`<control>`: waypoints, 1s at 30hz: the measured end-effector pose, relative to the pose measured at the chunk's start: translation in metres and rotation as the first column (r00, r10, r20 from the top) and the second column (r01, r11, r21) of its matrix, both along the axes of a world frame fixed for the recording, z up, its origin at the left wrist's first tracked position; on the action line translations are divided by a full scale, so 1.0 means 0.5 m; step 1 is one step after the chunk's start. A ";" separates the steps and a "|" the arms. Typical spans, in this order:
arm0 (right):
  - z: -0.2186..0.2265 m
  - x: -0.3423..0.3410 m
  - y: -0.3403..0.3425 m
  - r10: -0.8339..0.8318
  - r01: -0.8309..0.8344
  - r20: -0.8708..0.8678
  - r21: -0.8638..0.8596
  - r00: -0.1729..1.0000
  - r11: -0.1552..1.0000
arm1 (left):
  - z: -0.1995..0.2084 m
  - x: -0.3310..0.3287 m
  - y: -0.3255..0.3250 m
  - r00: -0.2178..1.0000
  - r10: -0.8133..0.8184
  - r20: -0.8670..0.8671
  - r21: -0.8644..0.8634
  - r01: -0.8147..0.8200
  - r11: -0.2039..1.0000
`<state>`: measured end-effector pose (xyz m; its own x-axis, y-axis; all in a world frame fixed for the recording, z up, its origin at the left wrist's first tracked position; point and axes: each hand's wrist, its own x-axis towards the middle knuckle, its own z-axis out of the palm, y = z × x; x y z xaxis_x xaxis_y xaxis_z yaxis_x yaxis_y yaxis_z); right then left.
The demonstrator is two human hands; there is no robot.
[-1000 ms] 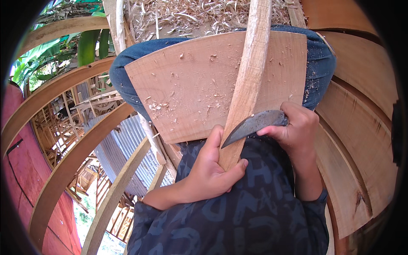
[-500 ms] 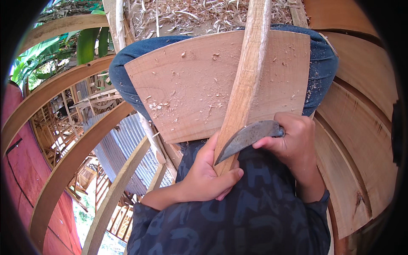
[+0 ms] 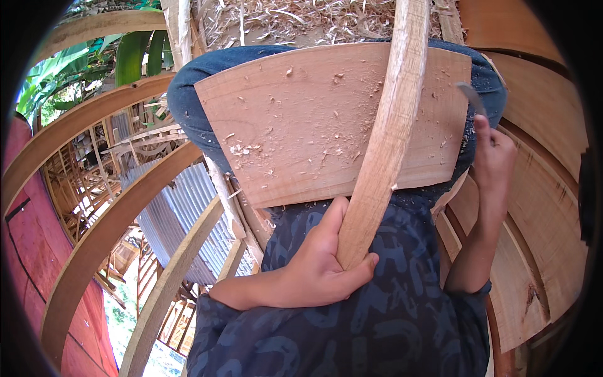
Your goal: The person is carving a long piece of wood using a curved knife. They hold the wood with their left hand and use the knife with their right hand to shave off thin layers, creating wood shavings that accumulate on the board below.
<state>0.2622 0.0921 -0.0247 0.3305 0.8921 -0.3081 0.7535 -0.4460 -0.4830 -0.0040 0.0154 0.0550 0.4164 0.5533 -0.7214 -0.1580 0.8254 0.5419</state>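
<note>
A long wooden strip slants from my waist up past the far edge of my lap. My left hand is wrapped round its near end. Under the strip, a flat trapezoid wooden board lies across my thighs, dotted with small shavings. Off to the right, beside the board's right edge, my right hand grips a knife with a curved blade. The blade points up and away, apart from the strip; its handle is hidden in my fist.
Curled wood shavings cover the floor beyond my knees. Curved wooden ribs rise on the left, with corrugated metal sheets behind them. Wide overlapping planks form a wall close on my right. A red panel stands far left.
My right hand has lifted the knife off the strip's near end and swung it out to the right and away. The strip has shifted right with my left hand still holding it.
</note>
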 end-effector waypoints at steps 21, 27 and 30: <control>0.031 -0.110 -0.049 0.513 -0.509 0.016 0.162 0.858 0.846 | -0.054 0.024 -0.019 0.960 0.012 -0.280 0.388 0.102 0.916; -0.027 0.076 0.026 -0.018 0.012 0.091 0.065 0.996 0.998 | -0.006 -0.011 -0.024 0.989 -0.058 -0.133 0.166 0.080 0.983; 0.031 0.089 -0.001 0.027 -0.028 0.006 0.095 1.000 0.995 | -0.013 -0.010 -0.014 0.997 -0.025 -0.072 -0.018 0.024 1.000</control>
<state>0.3066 0.0915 -0.0093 0.3066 0.9259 -0.2205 0.7672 -0.3775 -0.5186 -0.0089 0.0082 0.0486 0.3765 0.5306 -0.7594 -0.0985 0.8380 0.5367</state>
